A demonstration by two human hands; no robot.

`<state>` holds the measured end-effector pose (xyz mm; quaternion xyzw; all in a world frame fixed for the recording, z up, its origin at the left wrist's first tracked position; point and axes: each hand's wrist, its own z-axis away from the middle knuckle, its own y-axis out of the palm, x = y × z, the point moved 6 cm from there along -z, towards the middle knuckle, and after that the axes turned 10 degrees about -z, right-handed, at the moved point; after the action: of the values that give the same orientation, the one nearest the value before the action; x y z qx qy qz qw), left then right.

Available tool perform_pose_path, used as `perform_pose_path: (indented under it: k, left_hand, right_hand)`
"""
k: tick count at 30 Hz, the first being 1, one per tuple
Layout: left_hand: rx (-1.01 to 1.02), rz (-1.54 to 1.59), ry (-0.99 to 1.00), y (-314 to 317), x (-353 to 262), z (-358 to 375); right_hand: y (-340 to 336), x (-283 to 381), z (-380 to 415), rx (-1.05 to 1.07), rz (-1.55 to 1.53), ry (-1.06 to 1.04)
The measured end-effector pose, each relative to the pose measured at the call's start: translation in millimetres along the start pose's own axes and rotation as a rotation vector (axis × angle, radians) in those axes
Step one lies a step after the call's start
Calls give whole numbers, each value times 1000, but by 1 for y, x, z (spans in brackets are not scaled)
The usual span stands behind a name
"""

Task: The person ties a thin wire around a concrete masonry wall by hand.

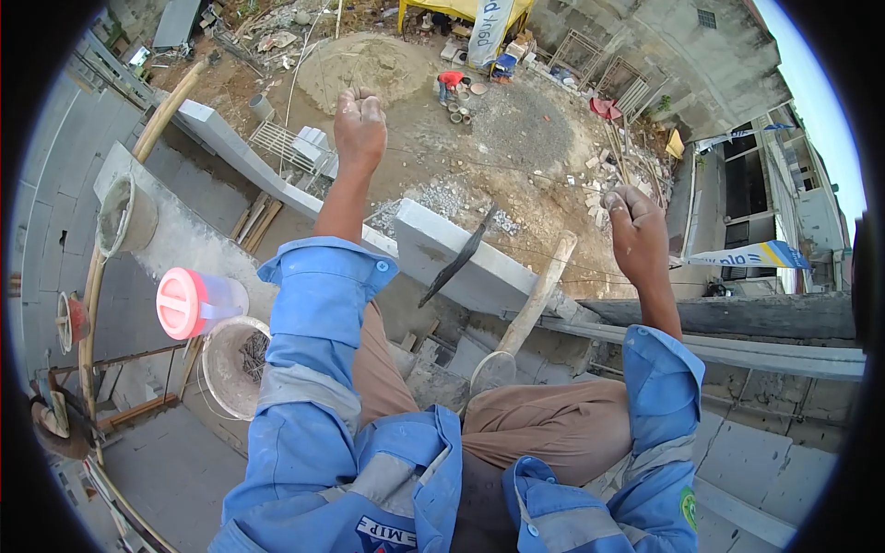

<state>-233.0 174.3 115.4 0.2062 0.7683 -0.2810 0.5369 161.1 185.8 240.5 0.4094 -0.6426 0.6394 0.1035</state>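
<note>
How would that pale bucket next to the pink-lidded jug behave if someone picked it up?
The bucket looks stiff-walled, so it would probably keep its shape. The loose, thin pieces inside, perhaps nails, would likely shift and may add weight. Its thin wire handle would probably swing.

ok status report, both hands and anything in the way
Left hand raised, fingers curled. Right hand likewise. Can't tell if either holds anything. Wall and pole ahead, possibly in the way.
</note>
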Motion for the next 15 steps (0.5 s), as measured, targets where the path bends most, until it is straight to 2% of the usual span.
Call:
perform_pose_path:
  k: [1,2,4,5,7,8,10,12,14,15]
  left_hand:
    - [-9,-84,41,-3,-4,0]
    - [-6,-78,42,-4,-2,-2]
    - [-21,46,8,-8,14,-11]
    - [6,6,-9,-11,21,-14]
    - [-5,88,-58,-14,21,-14]
    - [-12,167,-104,-16,22,-13]
    - [-13,140,-128,-19,26,-13]
    - [-2,117,-150,-22,27,-11]
    - [67,130,-197,-21,25,-8]
    - [74,133,-195,-24,27,-9]
  right_hand:
    - [12,-2,5,75,200,-35]
    - [27,-8,10,337,321,97]
    - [52,-3,32,741,241,-66]
    - [46,2,32,739,246,-68]
    - [44,32,44,1050,-324,134]
    - [41,31,45,1054,-326,130]
    - [19,24,33,782,-768,174]
    - [14,9,29,792,-714,124]
    - [16,-12,29,742,-938,255]
    - [16,-5,23,653,-1191,151]
